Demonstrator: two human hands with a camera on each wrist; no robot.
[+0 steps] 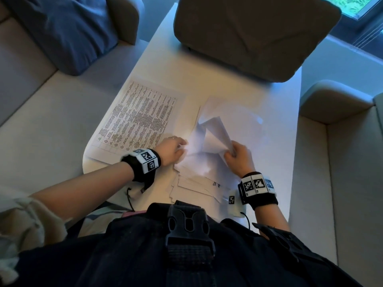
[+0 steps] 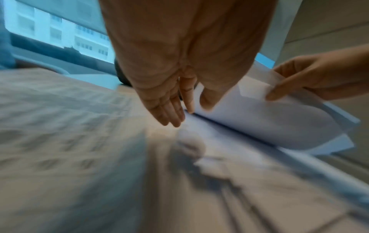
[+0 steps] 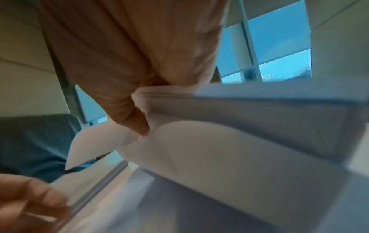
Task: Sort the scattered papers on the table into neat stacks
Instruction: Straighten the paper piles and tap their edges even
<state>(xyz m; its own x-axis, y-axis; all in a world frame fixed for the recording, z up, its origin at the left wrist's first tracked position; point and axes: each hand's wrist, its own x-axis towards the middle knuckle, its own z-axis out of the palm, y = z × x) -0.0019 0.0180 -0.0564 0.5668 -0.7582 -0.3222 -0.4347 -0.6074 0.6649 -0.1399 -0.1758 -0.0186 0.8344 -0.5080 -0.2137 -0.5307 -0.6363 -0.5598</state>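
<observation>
A printed sheet with a dense table (image 1: 141, 119) lies flat at the left of the white table (image 1: 275, 129). Right of it, blank white sheets (image 1: 213, 131) are lifted and curled upward; my right hand (image 1: 238, 156) pinches their near right corner (image 3: 159, 113). My left hand (image 1: 174, 150) has straight fingers (image 2: 171, 113) reaching to the left edge of the curled sheets (image 2: 259, 119). A loose fan of white papers (image 1: 196, 185) lies beneath both hands near the table's front edge.
A brown cushion (image 1: 252, 32) sits on the far end of the table. A blue pillow (image 1: 68, 30) lies on the sofa at left. Beige sofa seats (image 1: 41, 121) flank the table on both sides. A window (image 1: 352, 5) is at the far right.
</observation>
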